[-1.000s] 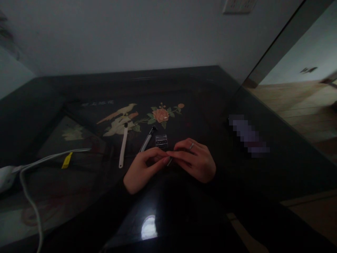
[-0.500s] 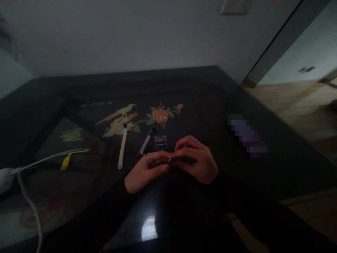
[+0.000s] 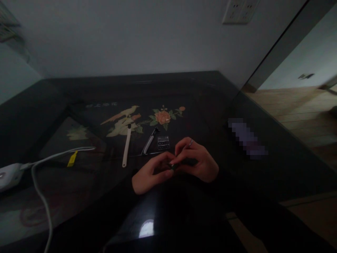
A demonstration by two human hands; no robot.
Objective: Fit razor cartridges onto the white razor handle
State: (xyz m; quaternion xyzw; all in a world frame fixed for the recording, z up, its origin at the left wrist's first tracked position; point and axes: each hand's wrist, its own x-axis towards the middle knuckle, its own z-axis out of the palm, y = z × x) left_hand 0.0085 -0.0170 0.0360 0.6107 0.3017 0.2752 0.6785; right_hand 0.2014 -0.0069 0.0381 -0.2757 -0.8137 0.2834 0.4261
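Observation:
My left hand (image 3: pixel 153 175) and my right hand (image 3: pixel 198 162) meet over the near middle of the dark table. Between their fingertips they pinch a small dark object (image 3: pixel 172 166), mostly covered by the fingers, so its kind cannot be told. A ring shows on a finger of my right hand. Just beyond my hands lies a small clear plastic case (image 3: pixel 163 142) with dark strips inside. To its left is a razor (image 3: pixel 149 142) with a dark head and a pale handle. Further left lies a white stick-like handle with a dark tip (image 3: pixel 126 147), perhaps a toothbrush.
A white charger (image 3: pixel 12 176) with a white cable (image 3: pixel 42 196) and yellow tag (image 3: pixel 72 159) lies at the left. A blurred purple object (image 3: pixel 246 136) rests on the right of the table (image 3: pixel 210 102). The wall behind carries a socket (image 3: pixel 240 11).
The view has shifted a little, so the table items sit slightly further right. My fingers have moved slightly around the small dark object, which stays between both hands.

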